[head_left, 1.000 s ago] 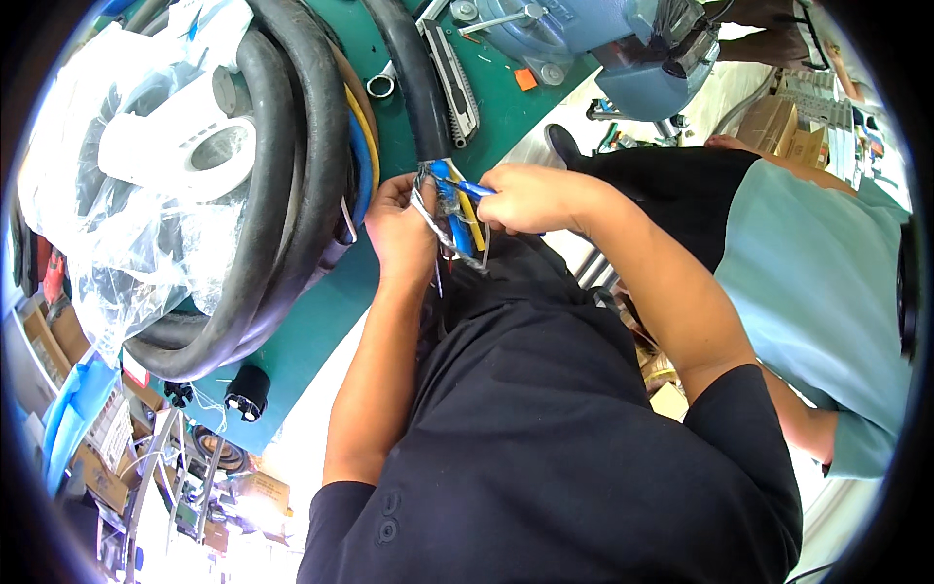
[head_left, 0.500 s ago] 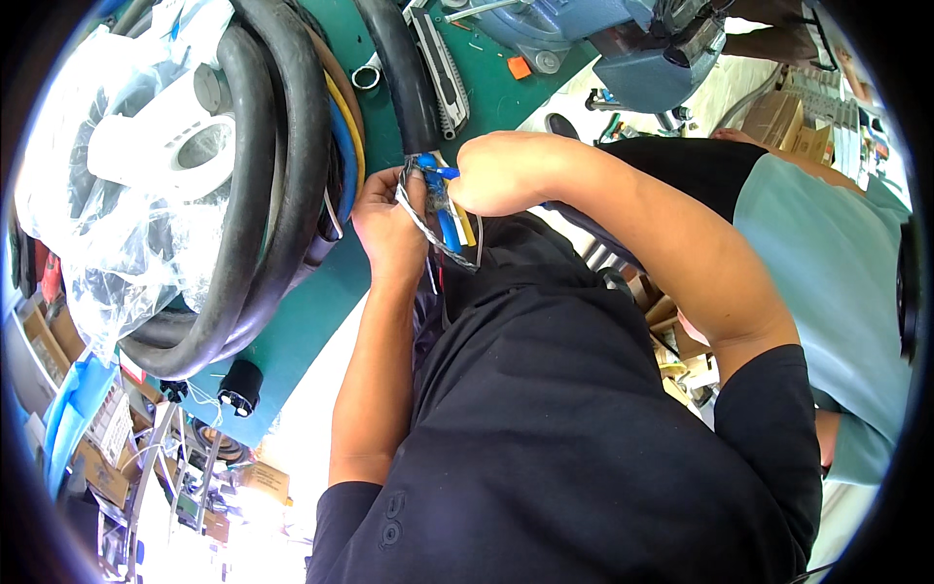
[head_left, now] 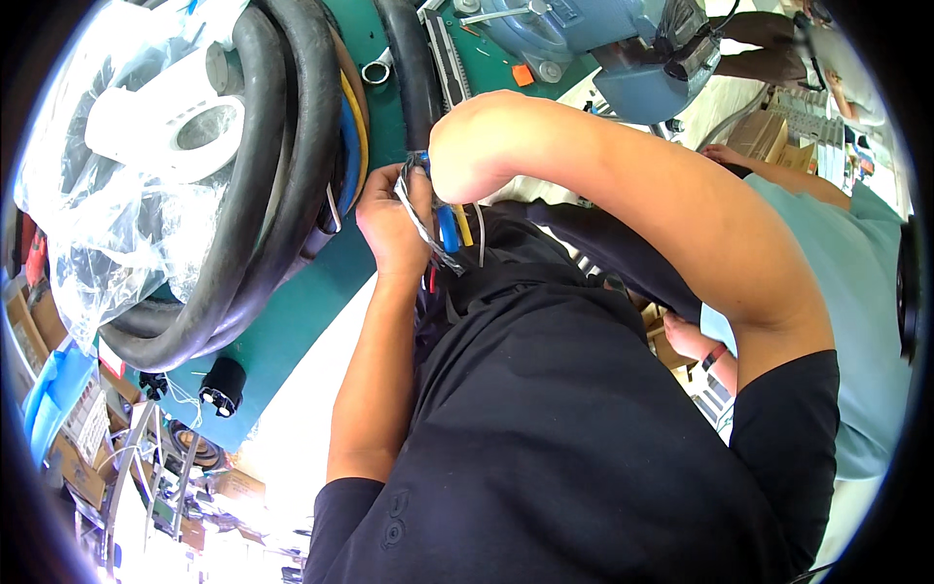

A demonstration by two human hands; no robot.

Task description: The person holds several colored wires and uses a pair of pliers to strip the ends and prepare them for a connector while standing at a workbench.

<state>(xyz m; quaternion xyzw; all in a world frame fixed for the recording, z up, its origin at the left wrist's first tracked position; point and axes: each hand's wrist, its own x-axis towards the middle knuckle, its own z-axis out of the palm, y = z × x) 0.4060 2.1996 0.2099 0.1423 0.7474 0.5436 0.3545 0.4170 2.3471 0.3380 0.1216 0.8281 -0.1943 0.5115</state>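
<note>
A thick black cable (head_left: 413,92) runs down off the bench, and its stripped end fans out in front of me. Blue wire (head_left: 448,230), yellow wire (head_left: 463,224) and a twisted silvery braid (head_left: 421,222) hang from it. My left hand (head_left: 391,216) is closed around the stripped end, thumb on top by the braid. Against the other side of the cable end sits my right hand (head_left: 471,154), a fist with the back of the hand turned up. Whatever its fingers grip is hidden beneath it.
Coiled black cable (head_left: 255,195) under clear plastic fills the left of the green bench (head_left: 292,326). A utility knife (head_left: 448,60), a metal ring (head_left: 377,68) and a blue-grey vise (head_left: 574,29) stand beyond. A person in a light green shirt (head_left: 827,263) is close on my right.
My right hand has shifted up and left over the cable end, covering the blue piece that showed at its fingers. The left hand keeps its hold. The co-worker's wristbanded hand has come into view.
</note>
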